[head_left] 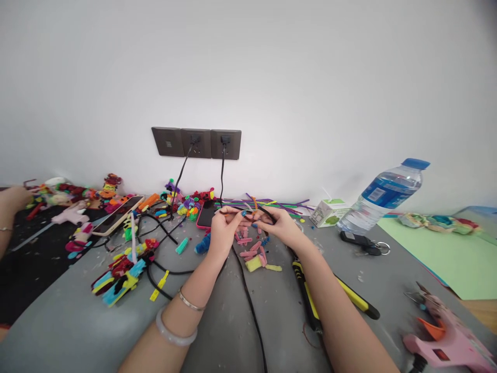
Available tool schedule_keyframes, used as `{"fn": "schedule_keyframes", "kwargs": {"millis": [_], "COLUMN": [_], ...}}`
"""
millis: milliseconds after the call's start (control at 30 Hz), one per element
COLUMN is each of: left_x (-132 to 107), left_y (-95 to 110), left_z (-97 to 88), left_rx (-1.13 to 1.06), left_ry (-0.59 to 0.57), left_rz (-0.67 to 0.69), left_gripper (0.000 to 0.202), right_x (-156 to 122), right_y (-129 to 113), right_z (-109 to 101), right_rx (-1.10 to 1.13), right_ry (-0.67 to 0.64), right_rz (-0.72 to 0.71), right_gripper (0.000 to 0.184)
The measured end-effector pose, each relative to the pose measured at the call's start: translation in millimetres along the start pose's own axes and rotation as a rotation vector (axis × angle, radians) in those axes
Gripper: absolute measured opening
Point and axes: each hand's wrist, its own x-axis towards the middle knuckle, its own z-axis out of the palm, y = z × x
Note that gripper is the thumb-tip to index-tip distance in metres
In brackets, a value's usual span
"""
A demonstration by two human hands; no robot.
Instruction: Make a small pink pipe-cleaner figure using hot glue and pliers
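Note:
My left hand (223, 228) and my right hand (277, 224) meet over the grey table (233, 321), fingers pinched together. Between them they hold a thin black pipe cleaner (267, 213) and a small pinkish piece I cannot make out clearly. Just below the hands lies a heap of short pink pipe-cleaner pieces (254, 248) with a yellow fuzzy bit (254, 264). A black cable (252, 311) runs down the table between my forearms. My left wrist wears a pale bangle and a thin metal bracelet.
A pink glue gun (446, 339) sits front right, a yellow-black tool (310, 300) under my right forearm. Water bottle (384, 197), small carton (329, 212), key fob (359, 241) and green sheet (438, 254) lie right. Phones (116, 215), colourful pipe-cleaner figures (120, 274) lie left. Another person's arm (10, 207) is far left.

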Motion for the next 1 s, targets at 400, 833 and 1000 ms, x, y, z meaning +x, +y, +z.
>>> {"fn": "schedule_keyframes", "kwargs": {"millis": [400,833,1000], "left_x": [1.1,0.0,-1.9], "left_y": [-6.8,-6.6,-5.8], "left_z": [1.2,3.3,2.7], "left_rx": [0.049,0.031,0.014], "left_ry": [-0.063,-0.089,-0.092], "left_rz": [0.041,-0.02,-0.043], "left_gripper": [0.033,0.039,0.039], "right_x": [-5.5,-6.9,-9.2], "right_y": [-2.1,-7.6,-8.5], "right_z": [3.3,0.8,-1.0], "right_rx": [0.158,0.27,0.365], "right_ry": [-0.151,-0.248,-0.24], "right_rz": [0.063,0.1,0.16], "right_gripper": [0.011,0.026,0.03]}}
